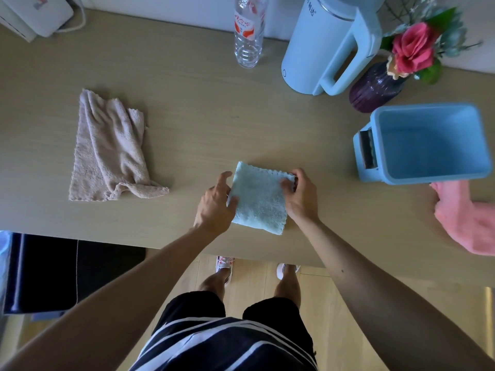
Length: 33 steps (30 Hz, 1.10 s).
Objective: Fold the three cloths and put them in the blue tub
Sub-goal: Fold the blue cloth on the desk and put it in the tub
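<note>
A light blue cloth [258, 199], folded into a small square, lies on the wooden table [201, 116] near its front edge. My left hand [215, 203] rests on the cloth's left edge with the thumb on top. My right hand [301, 194] pinches its upper right corner. A beige cloth [109, 148] lies crumpled and unfolded at the left. A pink cloth [466, 220] lies bunched at the right edge, partly cut off by the frame. The blue tub [428, 145] stands at the right with nothing visible inside it.
Along the back stand a clear water bottle [249, 30], a pale blue kettle [329, 44] and a purple vase with flowers [380, 87]. A white device [34, 14] sits at the back left. A dark chair [53, 271] is below the table's front edge.
</note>
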Motion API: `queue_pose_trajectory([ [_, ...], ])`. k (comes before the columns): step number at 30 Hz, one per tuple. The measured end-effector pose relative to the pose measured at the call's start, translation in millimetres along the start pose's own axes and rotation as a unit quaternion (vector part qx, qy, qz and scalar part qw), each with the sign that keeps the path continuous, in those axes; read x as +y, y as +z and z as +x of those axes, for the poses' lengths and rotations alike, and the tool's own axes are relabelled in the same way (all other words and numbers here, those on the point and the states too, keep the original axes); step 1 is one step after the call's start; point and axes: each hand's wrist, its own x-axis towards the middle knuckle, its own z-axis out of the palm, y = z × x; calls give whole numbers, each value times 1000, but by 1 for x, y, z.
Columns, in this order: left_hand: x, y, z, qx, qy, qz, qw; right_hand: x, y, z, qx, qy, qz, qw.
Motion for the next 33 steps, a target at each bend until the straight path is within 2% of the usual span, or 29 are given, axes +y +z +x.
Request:
queue_pose_trajectory([
  [2,3,-2,-4,53,52,84,994,-2,-1,-2,65,-37,-55,996],
  [4,6,-1,-4,76,147,155,974,-6,-2,-10,107,-104,-135,980],
  [7,3,10,2,14,250,216,944,-10,7,-29,30,-188,-209,959],
  [10,-6,23,9,-67,270,286,917,10,28,-46,-70,-172,-274,944],
  [13,-20,26,13,-106,279,323,898,34,32,-64,-91,-143,-340,925],
  [18,-30,24,24,-123,286,373,874,49,20,-69,-99,-163,-386,902],
  [24,6,22,46,-123,287,388,867,35,17,-76,-82,-111,-356,924],
  [28,28,21,49,-115,275,369,880,25,3,-98,-49,-101,-325,939],
  [30,32,20,49,-123,232,359,896,22,-4,-109,-35,-97,-313,944],
  [33,40,18,51,-149,120,273,943,16,-21,-118,2,-77,-259,963],
])
